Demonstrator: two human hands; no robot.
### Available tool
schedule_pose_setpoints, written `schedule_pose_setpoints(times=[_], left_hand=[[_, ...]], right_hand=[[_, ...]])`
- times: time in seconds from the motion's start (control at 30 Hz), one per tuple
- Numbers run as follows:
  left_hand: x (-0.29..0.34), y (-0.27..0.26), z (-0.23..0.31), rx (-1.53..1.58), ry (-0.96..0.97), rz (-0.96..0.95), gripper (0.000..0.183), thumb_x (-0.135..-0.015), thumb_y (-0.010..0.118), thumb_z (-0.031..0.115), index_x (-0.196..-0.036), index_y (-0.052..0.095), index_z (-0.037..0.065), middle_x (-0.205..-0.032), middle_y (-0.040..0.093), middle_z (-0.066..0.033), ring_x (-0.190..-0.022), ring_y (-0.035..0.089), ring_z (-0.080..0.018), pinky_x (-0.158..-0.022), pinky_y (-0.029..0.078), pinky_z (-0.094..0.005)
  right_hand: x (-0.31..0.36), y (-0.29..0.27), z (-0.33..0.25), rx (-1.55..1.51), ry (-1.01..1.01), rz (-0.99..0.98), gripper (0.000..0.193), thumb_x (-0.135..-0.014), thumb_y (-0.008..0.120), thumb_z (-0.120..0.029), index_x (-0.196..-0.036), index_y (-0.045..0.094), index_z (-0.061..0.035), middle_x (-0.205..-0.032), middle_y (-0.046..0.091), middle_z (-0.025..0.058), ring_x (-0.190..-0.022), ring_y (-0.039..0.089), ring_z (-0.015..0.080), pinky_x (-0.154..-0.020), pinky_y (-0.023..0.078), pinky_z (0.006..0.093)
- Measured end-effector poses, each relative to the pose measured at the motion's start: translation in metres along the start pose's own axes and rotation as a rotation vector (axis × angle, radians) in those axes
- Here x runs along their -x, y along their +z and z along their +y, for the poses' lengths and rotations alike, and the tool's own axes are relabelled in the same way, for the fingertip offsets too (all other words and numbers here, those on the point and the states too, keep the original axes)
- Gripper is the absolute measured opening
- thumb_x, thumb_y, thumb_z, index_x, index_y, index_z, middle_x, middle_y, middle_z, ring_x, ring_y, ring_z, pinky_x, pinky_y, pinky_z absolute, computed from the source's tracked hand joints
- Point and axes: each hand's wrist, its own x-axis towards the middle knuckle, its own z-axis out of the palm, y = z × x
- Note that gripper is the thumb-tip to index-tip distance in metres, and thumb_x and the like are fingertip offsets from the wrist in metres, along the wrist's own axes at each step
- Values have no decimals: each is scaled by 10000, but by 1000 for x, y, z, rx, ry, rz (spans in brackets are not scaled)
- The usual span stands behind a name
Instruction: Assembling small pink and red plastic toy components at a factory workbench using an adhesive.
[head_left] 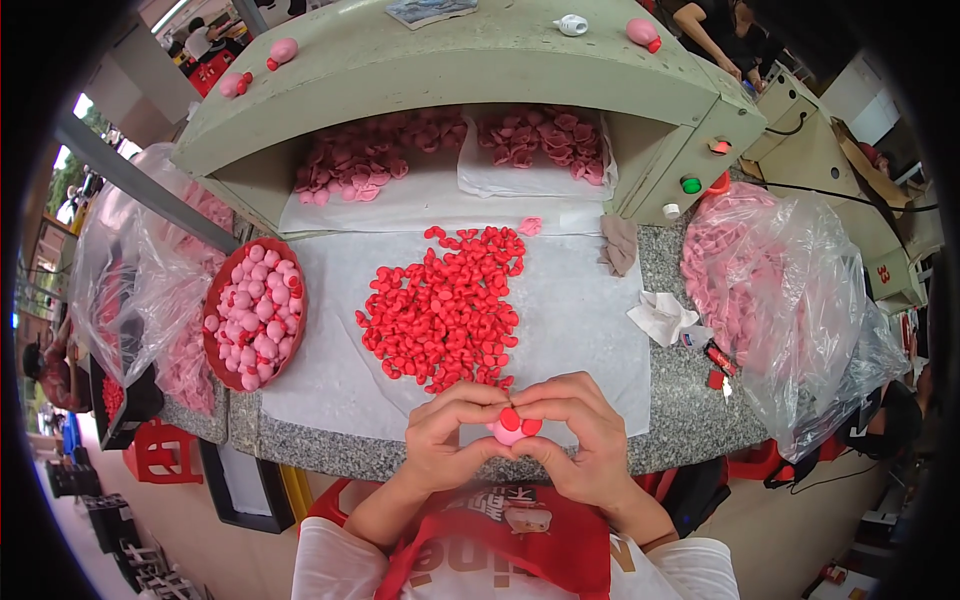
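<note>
Above the near edge of the table, a small rounded pink toy piece (507, 436) with red parts on it is held between both hands. My left hand (442, 438) grips it from the left, thumb and fingertips closed together. My right hand (586, 440) pinches it from the right, its fingers meeting those of the left over the top. Just beyond the hands spreads a heap of small curved red pieces (440, 315) on a white sheet (585, 320). To the left, a red basket (297, 350) holds many pink pieces with red parts.
A grey-green metal cabinet (460, 65) with an open front stands at the back, pink pieces (540, 140) inside. Plastic bags (790, 300) of pink pieces lie at both sides. A brown cloth (619, 245) and crumpled white paper (662, 318) lie right. A person (720, 35) is beyond.
</note>
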Motion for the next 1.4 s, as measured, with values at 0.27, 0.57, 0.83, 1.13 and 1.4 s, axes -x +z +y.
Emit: schedule_pose_setpoints(times=[0.27,0.57,0.83,1.13,1.4], left_hand=[[2,3,14,-86,-89,-17,377,-625,745,11,-955,569,-29,-974,581,-171,-841,609,-205,-715,520,-280],[-4,3,31,-132,-106,-53,369,-654,712,-26,-987,555,-26,-996,557,-151,-884,596,-192,-721,551,-268],[4,2,15,-258,95,-17,405,-623,753,26,-981,567,-6,-962,565,-148,-805,606,-194,-620,525,-255],[3,20,10,-432,82,106,438,-603,730,-24,-1006,564,3,-924,555,-131,-747,587,-180,-612,505,-249],[-12,8,38,549,-625,80,338,-778,563,-46,-1114,534,-30,-1128,505,-193,-967,565,-249,-816,507,-332]], right_hand=[[1,-4,3,55,-83,-4,274,-650,722,-115,-886,608,-36,-924,609,86,-813,555,241,-731,444,325],[-1,-7,4,88,-193,-66,310,-613,739,-99,-895,613,-71,-924,559,85,-825,528,254,-756,435,351],[10,4,1,-207,66,-29,352,-680,660,11,-1020,576,-17,-999,546,123,-933,529,245,-817,427,341],[17,11,9,-663,396,-100,422,-824,516,19,-1238,432,13,-1177,488,112,-1044,488,134,-888,407,276],[12,-6,15,-624,527,-147,435,-861,442,-77,-1276,374,35,-1219,485,149,-1125,453,182,-955,331,287]])
